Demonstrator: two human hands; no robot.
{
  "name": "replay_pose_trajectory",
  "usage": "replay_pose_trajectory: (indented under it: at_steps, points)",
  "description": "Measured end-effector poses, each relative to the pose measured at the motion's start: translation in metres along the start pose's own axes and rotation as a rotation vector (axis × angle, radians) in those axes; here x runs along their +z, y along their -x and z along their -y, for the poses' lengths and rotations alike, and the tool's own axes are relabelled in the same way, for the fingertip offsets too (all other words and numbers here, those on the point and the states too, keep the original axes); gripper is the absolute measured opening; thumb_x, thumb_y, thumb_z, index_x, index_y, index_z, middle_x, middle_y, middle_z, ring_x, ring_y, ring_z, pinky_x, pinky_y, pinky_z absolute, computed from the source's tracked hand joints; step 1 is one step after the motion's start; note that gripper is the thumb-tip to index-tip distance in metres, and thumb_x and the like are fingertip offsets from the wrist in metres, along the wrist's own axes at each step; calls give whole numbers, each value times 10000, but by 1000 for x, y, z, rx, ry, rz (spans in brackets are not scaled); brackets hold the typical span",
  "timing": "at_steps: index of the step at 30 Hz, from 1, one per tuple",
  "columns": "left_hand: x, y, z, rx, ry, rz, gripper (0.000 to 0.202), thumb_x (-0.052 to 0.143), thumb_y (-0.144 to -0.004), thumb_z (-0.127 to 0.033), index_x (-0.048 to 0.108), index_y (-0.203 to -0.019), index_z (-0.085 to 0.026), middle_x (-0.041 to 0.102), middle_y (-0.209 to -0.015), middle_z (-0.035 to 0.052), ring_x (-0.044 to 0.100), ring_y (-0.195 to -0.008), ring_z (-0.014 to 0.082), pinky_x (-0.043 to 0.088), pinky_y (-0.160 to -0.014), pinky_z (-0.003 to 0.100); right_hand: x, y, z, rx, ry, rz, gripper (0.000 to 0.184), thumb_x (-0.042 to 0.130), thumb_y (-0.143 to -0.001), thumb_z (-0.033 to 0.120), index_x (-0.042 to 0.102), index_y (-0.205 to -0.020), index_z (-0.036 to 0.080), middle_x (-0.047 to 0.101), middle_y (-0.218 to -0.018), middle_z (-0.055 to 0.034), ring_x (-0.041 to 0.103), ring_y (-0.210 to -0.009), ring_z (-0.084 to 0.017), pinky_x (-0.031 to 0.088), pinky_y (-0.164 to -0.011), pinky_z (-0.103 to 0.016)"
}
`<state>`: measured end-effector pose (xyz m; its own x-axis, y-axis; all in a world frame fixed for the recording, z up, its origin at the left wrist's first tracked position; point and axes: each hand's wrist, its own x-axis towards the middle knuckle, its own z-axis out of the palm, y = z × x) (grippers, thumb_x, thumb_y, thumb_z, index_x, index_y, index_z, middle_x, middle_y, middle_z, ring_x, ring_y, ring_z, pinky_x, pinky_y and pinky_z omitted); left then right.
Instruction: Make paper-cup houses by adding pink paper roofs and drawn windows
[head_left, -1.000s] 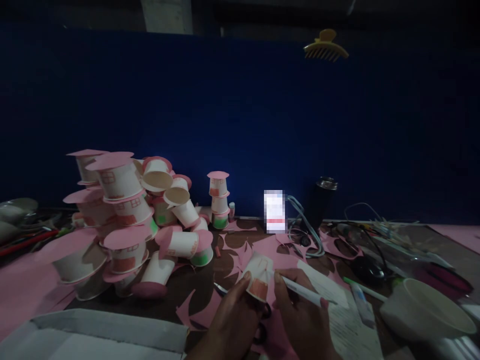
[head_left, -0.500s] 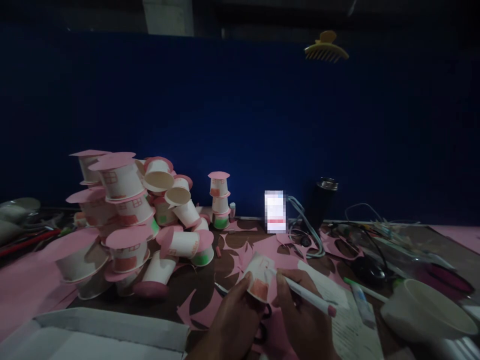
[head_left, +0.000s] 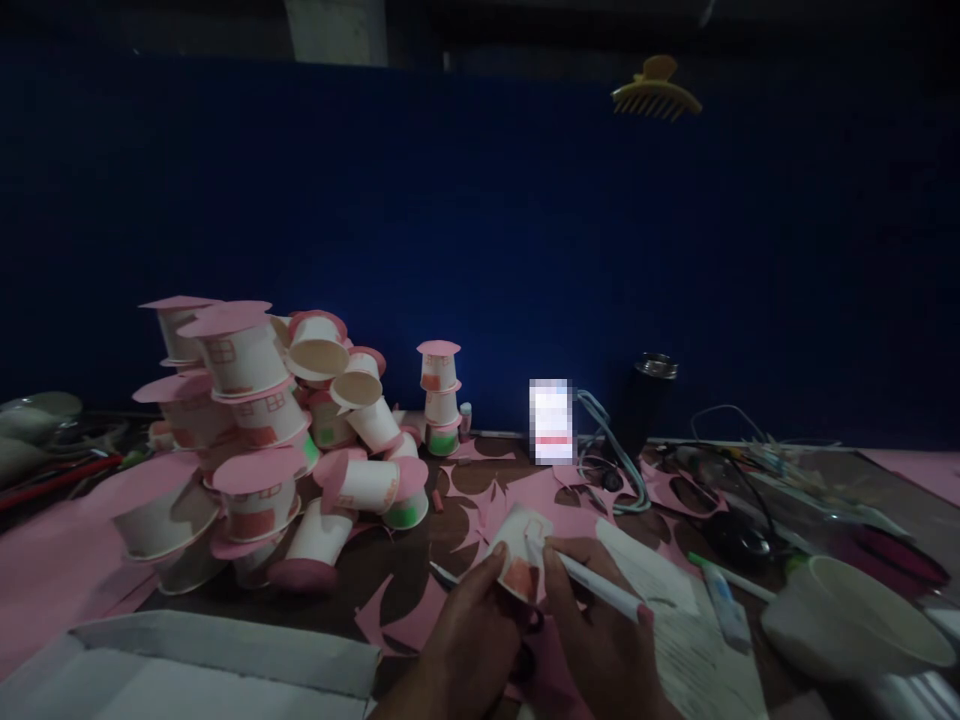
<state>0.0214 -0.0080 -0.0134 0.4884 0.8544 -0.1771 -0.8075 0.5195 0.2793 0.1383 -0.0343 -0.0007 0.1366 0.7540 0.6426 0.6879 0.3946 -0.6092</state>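
Tilted in my left hand point(head_left: 480, 620) is a small white paper cup point(head_left: 525, 550), with a reddish coloured patch low on its side and a window outline above. My right hand point(head_left: 600, 620) grips a white marker point(head_left: 606, 590) with a pinkish-red end, its tip touching the cup near the outline. Under both hands lie pink paper scraps point(head_left: 409, 615) and the dark handles of what look like scissors point(head_left: 525, 660). To the left rises a pile of paper cups point(head_left: 251, 365) with pink paper discs on them, several bearing drawn windows and red or green patches.
A short stack of cups point(head_left: 440, 390) stands at the back. Behind my hands are a lit phone point(head_left: 550, 425), a cable point(head_left: 634, 490) and a dark bottle point(head_left: 645, 400). A cardboard box point(head_left: 225, 640) sits front left; a pale bowl point(head_left: 847, 620) and printed paper point(head_left: 697, 640) lie right.
The marker and my right hand have shifted slightly left, the tip moving along the window outline on the cup. My left hand keeps its hold on the cup.
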Motion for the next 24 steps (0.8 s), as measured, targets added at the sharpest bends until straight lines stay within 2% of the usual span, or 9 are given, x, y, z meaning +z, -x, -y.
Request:
replay_pose_trajectory:
  at_steps: [5, 8, 15, 19, 22, 24]
  points:
    - [0, 1, 0, -23, -3, 17, 204, 547, -846, -227, 668, -926, -82, 693, -929, 108, 619, -940, 201, 446, -877, 306, -1, -3, 1, -124, 31, -36, 220, 471, -882, 395, 631, -852, 247, 685, -756, -43, 667, -690, -168, 529, -583, -254]
    - [-1, 2, -1, -24, 1, 44, 216, 534, -854, -227, 663, -935, -74, 688, -942, 114, 616, -945, 204, 442, -882, 311, -1, -5, 3, -136, 40, -46, 189, 478, -886, 357, 631, -856, 249, 677, -718, -36, 661, -678, -166, 521, -572, -250]
    - [-1, 1, -3, -13, 35, 54, 224, 513, -865, -199, 658, -985, -78, 682, -982, 114, 590, -1021, 192, 414, -940, 291, -7, -7, 2, -223, 96, -44, 173, 484, -882, 275, 656, -883, 269, 700, -831, -44, 663, -722, -152, 488, -542, -221]
    - [-2, 0, -4, -9, 28, 26, 215, 529, -856, -214, 667, -963, -89, 686, -992, 108, 607, -985, 193, 414, -951, 306, -6, -2, -6, -325, 226, -34, 225, 458, -873, 207, 667, -906, 284, 704, -794, -39, 661, -686, -153, 477, -528, -221]
    - [-4, 0, -4, 3, 22, 30, 222, 524, -857, -211, 665, -981, -93, 684, -1005, 108, 596, -1024, 198, 402, -971, 307, -3, 0, -11, -324, 284, -71, 251, 452, -864, 186, 675, -926, 281, 686, -675, -35, 645, -615, -157, 476, -514, -234]
    - [-5, -1, -4, 5, 31, 29, 229, 521, -857, -203, 662, -994, -86, 684, -1009, 113, 586, -1049, 201, 391, -987, 311, -3, -1, -10, -298, 234, -58, 229, 461, -866, 210, 680, -896, 269, 670, -636, -38, 637, -600, -164, 493, -531, -247]
